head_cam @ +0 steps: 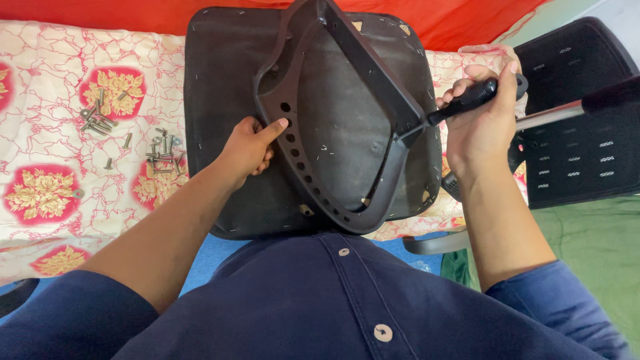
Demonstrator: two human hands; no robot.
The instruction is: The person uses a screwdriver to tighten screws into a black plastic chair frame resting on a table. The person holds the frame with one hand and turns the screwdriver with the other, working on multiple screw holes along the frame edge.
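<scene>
Both hands work on the upturned chair seat [220, 133]: the left hand [248, 148] presses its black frame [313, 193] with loose fingers, the right hand [481, 123] is closed around a screwdriver [467, 101] at the frame's right corner.

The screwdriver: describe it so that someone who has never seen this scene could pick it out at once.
Start at the large black seat pan lying upside down on the flowered mattress. At its right edge, the right hand grips a screwdriver with its tip at the curved black frame. Unlike the loose silver screws on the left, it is one long tool with a black handle.
</scene>
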